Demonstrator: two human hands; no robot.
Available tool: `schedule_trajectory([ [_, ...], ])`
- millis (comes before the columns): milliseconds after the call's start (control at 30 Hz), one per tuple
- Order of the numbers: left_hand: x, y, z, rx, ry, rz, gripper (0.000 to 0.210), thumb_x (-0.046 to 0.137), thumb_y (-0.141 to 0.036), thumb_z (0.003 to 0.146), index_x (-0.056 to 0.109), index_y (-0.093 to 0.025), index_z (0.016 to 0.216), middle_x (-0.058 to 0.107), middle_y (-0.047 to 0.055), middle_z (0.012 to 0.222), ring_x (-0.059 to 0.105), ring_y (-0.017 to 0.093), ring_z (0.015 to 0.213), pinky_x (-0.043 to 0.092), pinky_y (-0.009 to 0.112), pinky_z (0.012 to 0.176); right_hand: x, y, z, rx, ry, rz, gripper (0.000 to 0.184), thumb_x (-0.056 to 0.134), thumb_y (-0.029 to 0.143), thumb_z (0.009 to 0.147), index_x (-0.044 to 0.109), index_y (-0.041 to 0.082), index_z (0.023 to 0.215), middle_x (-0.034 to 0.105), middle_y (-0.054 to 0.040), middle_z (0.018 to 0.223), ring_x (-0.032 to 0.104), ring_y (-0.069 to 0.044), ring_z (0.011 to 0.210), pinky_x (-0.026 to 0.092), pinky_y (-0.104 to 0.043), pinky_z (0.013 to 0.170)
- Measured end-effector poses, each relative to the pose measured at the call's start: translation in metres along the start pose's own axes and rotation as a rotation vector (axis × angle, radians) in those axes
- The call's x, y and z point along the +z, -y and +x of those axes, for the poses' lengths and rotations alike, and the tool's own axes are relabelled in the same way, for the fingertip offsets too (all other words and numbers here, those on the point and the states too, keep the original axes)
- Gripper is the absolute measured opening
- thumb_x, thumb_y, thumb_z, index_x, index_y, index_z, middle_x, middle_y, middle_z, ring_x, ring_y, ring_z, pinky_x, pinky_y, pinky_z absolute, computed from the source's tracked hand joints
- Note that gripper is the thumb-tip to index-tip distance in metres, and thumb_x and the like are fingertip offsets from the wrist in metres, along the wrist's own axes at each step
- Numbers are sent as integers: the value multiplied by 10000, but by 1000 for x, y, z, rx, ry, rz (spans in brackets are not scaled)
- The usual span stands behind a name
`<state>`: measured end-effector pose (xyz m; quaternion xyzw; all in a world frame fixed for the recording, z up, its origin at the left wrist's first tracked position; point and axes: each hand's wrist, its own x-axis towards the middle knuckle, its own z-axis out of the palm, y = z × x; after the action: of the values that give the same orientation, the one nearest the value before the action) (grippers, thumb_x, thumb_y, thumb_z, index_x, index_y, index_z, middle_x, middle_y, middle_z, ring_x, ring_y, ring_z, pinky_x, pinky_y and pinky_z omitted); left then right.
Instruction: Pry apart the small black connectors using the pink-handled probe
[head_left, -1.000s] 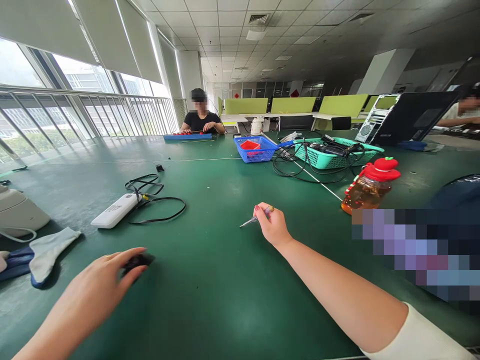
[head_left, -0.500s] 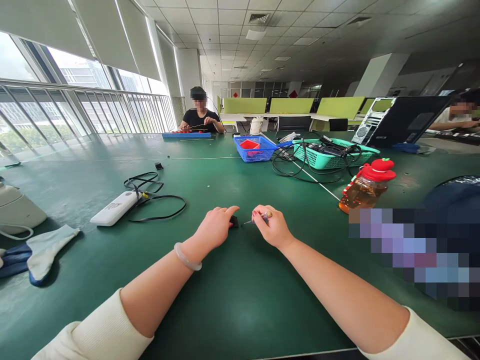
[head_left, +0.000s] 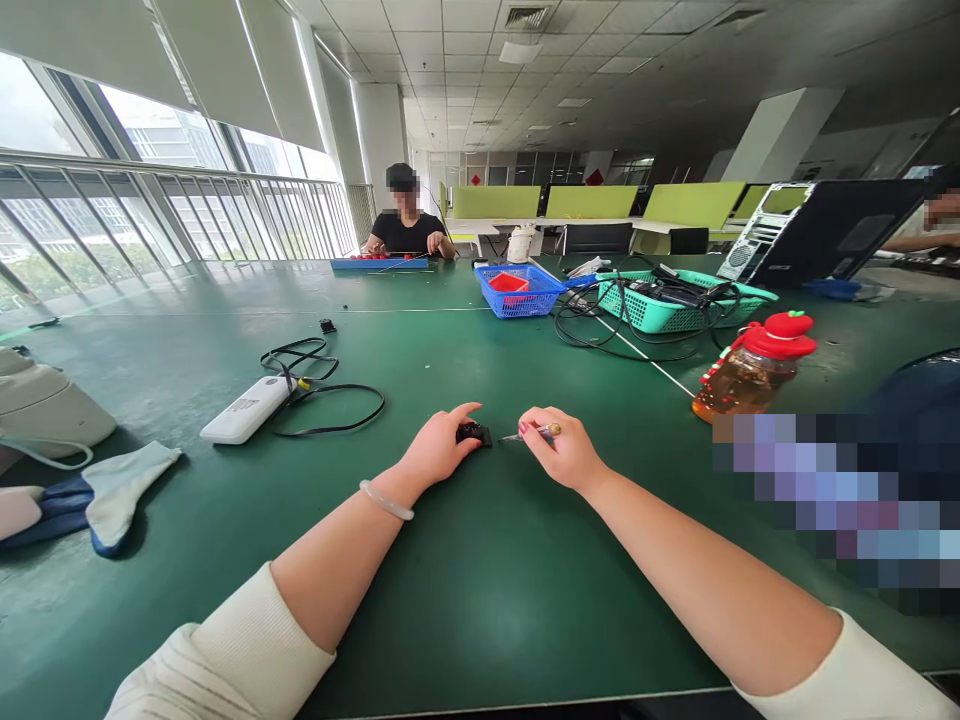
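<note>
On the green table, nearest, a pale bracelet circles the left wrist. A blue-and-white glove lies off to the left. The left hand grasps a small black part between thumb and fingers, its details too small to make out. Just beside it, the right hand grips a slim metal-tipped tool, its tip pointing toward the part, apparently not touching. Beyond are a white device with black cable, a red-capped bottle, then blue and green baskets; farthest, a seated person.
</note>
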<state>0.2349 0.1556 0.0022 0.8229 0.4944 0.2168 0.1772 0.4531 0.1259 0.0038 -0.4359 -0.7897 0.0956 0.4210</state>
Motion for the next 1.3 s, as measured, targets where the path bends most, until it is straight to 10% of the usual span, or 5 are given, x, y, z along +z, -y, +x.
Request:
schedule_trajectory([
  [1000, 1, 2, -6, 85, -1, 100, 508, 587, -235, 869, 501, -217, 1370, 667, 95, 1170, 579, 251, 1112, 478, 396, 986, 4, 0, 1, -151, -17, -45, 261, 462, 304, 922, 493, 232, 673, 521, 25, 555, 476, -154, 579, 391, -282, 661],
  [1300, 1, 1, -6, 60, -2, 104, 499, 575, -280, 878, 500, -227, 1368, 677, 88, 1123, 585, 246, 1102, 487, 383, 969, 3, 3, 0, -157, 157, -12, 271, 552, 362, 877, 490, 221, 654, 530, 28, 576, 459, -141, 575, 379, -271, 639],
])
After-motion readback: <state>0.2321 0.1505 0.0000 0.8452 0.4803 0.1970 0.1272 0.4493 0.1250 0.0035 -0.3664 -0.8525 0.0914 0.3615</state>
